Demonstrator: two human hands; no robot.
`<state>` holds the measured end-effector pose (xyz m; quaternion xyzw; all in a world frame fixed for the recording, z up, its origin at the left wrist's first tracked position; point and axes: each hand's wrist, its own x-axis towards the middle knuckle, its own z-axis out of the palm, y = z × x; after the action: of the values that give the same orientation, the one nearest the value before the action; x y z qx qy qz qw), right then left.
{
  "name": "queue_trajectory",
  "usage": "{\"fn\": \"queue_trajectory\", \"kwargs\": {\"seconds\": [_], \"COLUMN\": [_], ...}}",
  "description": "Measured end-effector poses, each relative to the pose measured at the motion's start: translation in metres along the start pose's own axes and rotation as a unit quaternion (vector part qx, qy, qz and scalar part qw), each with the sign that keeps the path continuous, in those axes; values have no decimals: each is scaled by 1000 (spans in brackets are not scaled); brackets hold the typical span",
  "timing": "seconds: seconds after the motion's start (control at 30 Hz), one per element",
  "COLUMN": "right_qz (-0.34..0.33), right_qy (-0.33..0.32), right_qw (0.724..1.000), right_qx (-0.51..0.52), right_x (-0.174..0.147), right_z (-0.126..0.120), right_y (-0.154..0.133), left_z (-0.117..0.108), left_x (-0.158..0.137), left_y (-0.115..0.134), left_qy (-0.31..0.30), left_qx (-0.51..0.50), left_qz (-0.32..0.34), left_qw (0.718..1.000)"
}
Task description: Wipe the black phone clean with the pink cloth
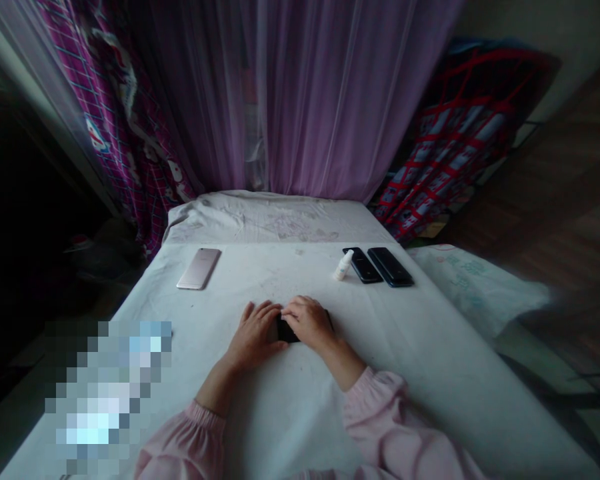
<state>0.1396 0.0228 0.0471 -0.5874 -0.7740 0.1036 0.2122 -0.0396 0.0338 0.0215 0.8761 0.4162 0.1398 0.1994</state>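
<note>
A black phone (289, 331) lies flat on the white cloth in front of me, partly covered by my hands. My left hand (257, 337) rests at its left end, palm down, with thumb and fingers spread apart. Over the phone's right part lies my right hand (307, 323), its fingers bent and drawn together above the dark surface. Whatever those fingers may hold is hidden or too small to name. The phone's right edge shows a little past the right hand.
A pale pink phone (199, 269) lies back left. At the back right are a small white bottle (344, 265), a dark phone (364, 267) and another dark phone (391, 267). A pixelated bright patch (110, 393) covers the left front. Purple curtains (325, 100) hang behind the table.
</note>
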Motion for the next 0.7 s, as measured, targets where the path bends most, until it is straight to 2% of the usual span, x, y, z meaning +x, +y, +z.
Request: {"fn": "queue_trajectory", "kwargs": {"seconds": [0.23, 0.47, 0.7], "right_qz": [39, 19, -22], "right_qy": [15, 3, 13], "right_qw": [999, 1000, 999], "right_qx": [11, -10, 28], "right_x": [-8, 2, -35], "right_z": [-10, -3, 1], "right_y": [22, 0, -5], "left_z": [2, 1, 2], "left_x": [-1, 0, 0], "left_y": [-2, -1, 0], "left_qy": [19, 5, 18], "left_qx": [-8, 7, 6], "left_qz": [14, 4, 6], "left_qw": [1000, 1000, 1000]}}
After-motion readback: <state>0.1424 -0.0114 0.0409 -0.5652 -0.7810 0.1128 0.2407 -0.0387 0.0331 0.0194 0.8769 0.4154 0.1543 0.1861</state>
